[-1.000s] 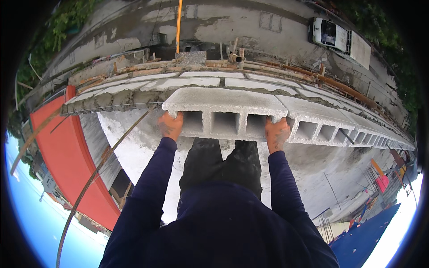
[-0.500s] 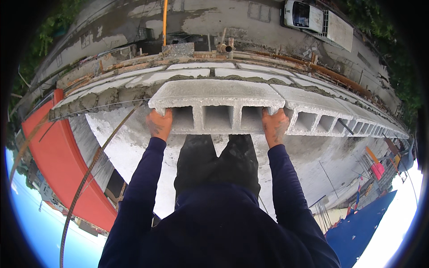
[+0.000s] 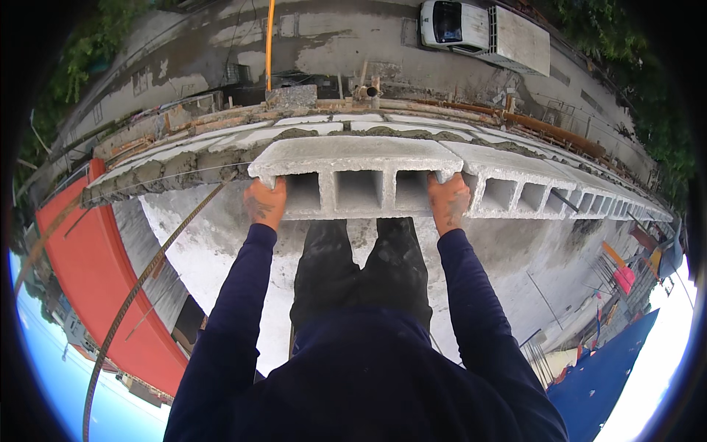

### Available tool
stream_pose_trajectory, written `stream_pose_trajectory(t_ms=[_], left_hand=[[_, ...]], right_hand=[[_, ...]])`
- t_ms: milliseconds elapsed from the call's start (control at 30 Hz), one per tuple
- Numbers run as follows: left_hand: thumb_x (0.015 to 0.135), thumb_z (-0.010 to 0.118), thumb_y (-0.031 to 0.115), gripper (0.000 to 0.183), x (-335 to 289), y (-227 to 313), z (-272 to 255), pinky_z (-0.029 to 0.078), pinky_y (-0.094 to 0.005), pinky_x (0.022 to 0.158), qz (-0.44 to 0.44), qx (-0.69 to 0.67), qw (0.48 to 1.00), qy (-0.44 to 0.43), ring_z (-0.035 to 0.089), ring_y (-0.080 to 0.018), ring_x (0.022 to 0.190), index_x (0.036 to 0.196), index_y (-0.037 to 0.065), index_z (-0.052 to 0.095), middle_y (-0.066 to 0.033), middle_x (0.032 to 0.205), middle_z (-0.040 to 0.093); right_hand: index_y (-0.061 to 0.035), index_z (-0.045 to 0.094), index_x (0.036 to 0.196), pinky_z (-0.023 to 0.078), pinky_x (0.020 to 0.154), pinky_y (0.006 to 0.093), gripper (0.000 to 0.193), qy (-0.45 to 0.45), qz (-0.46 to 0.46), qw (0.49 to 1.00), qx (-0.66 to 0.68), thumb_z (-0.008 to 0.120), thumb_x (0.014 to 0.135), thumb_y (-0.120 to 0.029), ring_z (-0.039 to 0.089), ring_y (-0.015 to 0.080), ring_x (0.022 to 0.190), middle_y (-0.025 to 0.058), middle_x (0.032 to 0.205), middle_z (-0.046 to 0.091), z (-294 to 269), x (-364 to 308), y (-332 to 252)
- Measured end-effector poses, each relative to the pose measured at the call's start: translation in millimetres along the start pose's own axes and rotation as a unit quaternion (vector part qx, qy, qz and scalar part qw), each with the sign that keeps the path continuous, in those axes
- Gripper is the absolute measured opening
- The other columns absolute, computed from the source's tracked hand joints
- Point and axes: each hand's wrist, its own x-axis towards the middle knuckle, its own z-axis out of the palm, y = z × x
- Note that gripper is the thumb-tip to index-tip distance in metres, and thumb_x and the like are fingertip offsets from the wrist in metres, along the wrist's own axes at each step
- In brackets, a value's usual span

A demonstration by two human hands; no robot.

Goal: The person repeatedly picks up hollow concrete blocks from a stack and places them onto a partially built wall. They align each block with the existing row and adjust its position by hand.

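Observation:
A grey hollow concrete block [image 3: 353,155] lies in front of me at the end of a row on the wall. My left hand [image 3: 265,201] is closed around its left end. The right end is gripped by my right hand [image 3: 448,202], close against the neighbouring concrete blocks [image 3: 519,174]. Three open cells of the block face me between my hands. Wet mortar [image 3: 173,168] covers the wall top to the left, with a thin string line stretched over it.
A long bent rebar [image 3: 147,272] rises on my left, beside a red beam [image 3: 107,280]. Rusty pipes [image 3: 552,132] run beyond the wall. Far below, a white truck [image 3: 460,33] stands on the street. An orange pole [image 3: 270,44] is upright past the wall.
The block has shifted slightly in my hands, its right end now closer to the neighbouring block's line. My head view has moved a little; both hands keep their grip.

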Motion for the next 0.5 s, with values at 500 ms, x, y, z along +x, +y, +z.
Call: stream_pose_trajectory(t_ms=[500], left_hand=[[0.074, 0.065, 0.032, 0.035, 0.7, -12.0, 4.7, 0.045, -0.0462, 0.078, 0.005, 0.044, 0.999, 0.019, 0.059, -0.0403, 0.087, 0.091, 0.002, 0.064, -0.0224, 0.087, 0.064]], right_hand=[[0.0048, 0.058, 0.093, 0.050, 0.074, 0.0452, 0.052, -0.042, -0.150, 0.986, 0.062, 0.069, 0.071, -0.041, 0.063, 0.0414, 0.082, 0.0270, 0.081, 0.063, -3.0, -0.2, 28.1]])
